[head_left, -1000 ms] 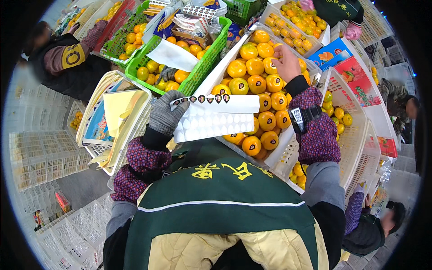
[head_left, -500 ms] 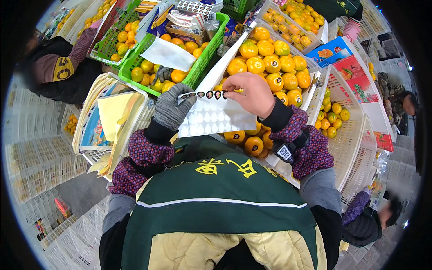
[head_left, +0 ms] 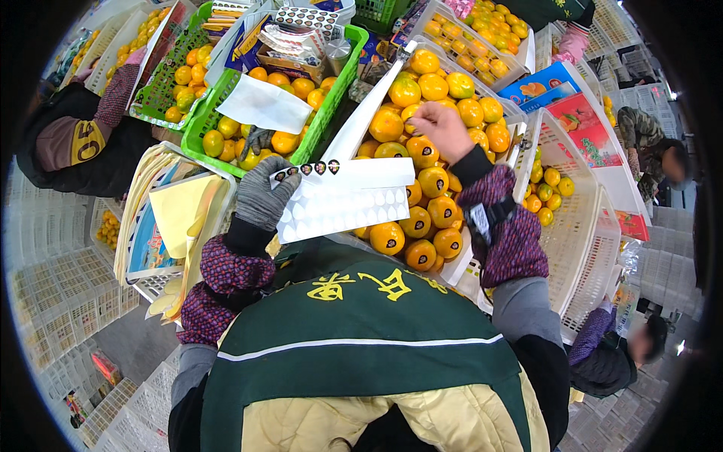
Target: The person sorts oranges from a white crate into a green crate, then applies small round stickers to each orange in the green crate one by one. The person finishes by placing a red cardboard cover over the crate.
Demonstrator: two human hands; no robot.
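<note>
My left hand, in a grey knit glove, grips the left edge of a white sticker sheet. A short row of dark round stickers shows along its top edge beside my thumb; the rows below are bare backing. My bare right hand is over the oranges, off the sheet, with thumb and fingers pinched together. Whatever is between those fingertips is too small to make out. Underneath lie many oranges in a light-coloured crate, and several of the nearer ones carry a dark round sticker.
Left of the oranges stands a green crate with oranges, paper and a dark grey glove. A basket of cards and papers is at my left. White crates and printed cartons stand right. Other people work nearby.
My right hand has left the sticker row and moved up and right over the oranges. The row on the sheet is shorter. My left hand still holds the sheet, slightly lower and further left.
</note>
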